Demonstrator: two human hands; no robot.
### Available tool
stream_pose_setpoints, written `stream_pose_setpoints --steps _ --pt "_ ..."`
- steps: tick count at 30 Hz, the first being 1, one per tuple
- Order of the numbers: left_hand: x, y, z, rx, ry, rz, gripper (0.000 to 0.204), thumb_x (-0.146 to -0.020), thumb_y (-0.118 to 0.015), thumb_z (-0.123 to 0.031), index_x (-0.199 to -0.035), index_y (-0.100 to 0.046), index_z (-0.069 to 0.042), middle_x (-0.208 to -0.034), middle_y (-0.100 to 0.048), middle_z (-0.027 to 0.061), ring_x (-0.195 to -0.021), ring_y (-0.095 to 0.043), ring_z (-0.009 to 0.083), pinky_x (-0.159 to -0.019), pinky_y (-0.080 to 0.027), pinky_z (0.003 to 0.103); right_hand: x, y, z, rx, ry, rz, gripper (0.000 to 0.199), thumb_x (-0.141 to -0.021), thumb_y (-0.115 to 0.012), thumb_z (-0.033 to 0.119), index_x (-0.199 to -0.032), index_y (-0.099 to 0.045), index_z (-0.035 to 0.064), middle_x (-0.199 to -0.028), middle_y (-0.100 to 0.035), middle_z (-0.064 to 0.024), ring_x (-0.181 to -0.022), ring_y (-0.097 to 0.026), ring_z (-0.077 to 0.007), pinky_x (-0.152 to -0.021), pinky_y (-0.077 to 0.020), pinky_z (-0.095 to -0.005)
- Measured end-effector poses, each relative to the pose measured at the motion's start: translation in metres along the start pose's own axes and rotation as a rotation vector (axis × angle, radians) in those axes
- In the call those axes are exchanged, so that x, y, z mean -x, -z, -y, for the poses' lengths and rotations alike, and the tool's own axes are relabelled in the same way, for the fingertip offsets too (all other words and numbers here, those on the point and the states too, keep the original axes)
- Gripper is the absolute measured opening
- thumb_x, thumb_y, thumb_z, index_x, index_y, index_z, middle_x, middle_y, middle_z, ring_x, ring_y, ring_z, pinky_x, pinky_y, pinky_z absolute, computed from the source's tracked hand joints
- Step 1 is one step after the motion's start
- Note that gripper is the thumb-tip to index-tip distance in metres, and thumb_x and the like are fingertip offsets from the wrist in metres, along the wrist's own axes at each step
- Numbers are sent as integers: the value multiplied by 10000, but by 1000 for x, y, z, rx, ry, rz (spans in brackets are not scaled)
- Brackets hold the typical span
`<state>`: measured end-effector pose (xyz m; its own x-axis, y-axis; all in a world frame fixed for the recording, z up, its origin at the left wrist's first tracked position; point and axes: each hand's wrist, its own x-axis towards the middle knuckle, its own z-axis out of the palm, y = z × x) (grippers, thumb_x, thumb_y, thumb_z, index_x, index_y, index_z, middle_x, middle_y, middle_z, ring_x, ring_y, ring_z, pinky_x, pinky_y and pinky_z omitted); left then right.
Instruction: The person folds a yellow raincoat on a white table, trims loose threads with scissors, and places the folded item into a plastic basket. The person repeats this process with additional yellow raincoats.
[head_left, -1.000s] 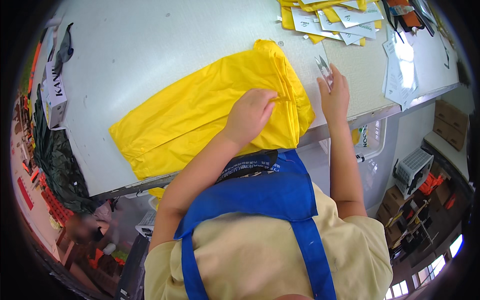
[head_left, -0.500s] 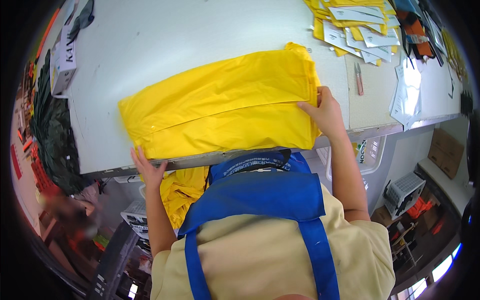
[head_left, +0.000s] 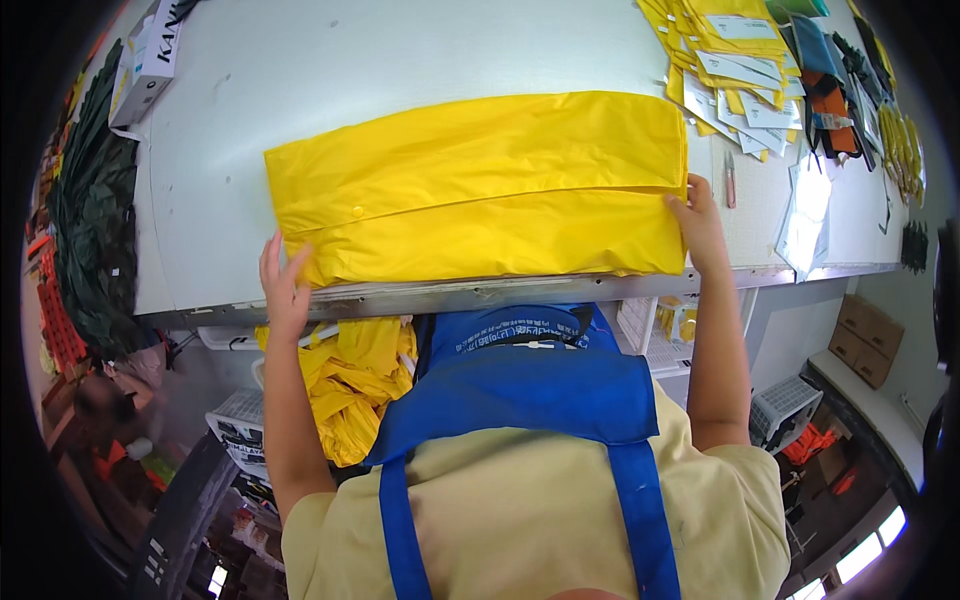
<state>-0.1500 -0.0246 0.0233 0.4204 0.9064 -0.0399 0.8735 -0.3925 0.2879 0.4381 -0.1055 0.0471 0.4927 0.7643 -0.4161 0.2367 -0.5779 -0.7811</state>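
Note:
A folded yellow raincoat-like garment (head_left: 480,180) lies lengthwise along the front of the white table (head_left: 200,240). One flap edge runs along its length, with a round snap near the left end. My left hand (head_left: 285,280) is at its lower left corner, open, fingers apart, the thumb side by the fabric. At the opposite end my right hand (head_left: 700,225) has closed on the short edge, its thumb on top of the cloth. The fingers beneath the fold are partly hidden.
Yellow packets with white cards (head_left: 745,75) are heaped at the far right. Near them lie a small pinkish-handled cutting tool (head_left: 730,182) and a shiny clear sheet (head_left: 808,210). Dark green cloth (head_left: 90,230) hangs at the left, beside a white box (head_left: 148,65). Crumpled yellow fabric (head_left: 355,385) is below the table edge.
The yellow garment now lies flatter, with a straighter right end. My left hand has lifted slightly along the corner. My right hand stays on the right edge; the whole view has shifted a little.

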Motion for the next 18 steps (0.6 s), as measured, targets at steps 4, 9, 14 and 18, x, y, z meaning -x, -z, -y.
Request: stream_pose_setpoints --steps 4,9,14,18 --pt "-33 -42 -35 47 38 -148 636 -893 -496 -436 -1452 -310 -197 -1538 -122 173 -1397 -101 429 -1111 -94 561 19 -4 18 191 -10 -193 523 -861 -649 227 -1254 -428 -37 -1077 -556 -166 -874 -579 -213 -753 -488 -311" --pt "-35 -78 -32 -124 48 -158 691 -906 -455 -527 -1482 -237 -213 -1560 -11 157 -1411 -12 434 -1102 -39 596 81 -7 -19 189 -62 -264 453 -849 -677 249 -1168 -485 -9 -1081 -558 -111 -839 -571 -181 -717 -475 -288" --pt "-38 -77 -34 -125 68 -137 700 -902 -457 -530 -1486 -227 -220 -1560 -16 155 -1413 -6 429 -1104 -41 591 91 6 -10 -575 -314 9 210 -863 -662 176 -993 -530 75 -955 -597 -19 -762 -548 -80 -667 -436 -221" --pt "-37 -79 -33 -132 33 -173 707 -896 -463 -532 -1486 -228 -221 -1559 -26 161 -1412 -18 432 -1102 -48 595 79 8 -18 -424 -150 -136 173 -869 -651 172 -790 -529 78 -710 -542 16 -594 -485 -72 -547 -407 -243"
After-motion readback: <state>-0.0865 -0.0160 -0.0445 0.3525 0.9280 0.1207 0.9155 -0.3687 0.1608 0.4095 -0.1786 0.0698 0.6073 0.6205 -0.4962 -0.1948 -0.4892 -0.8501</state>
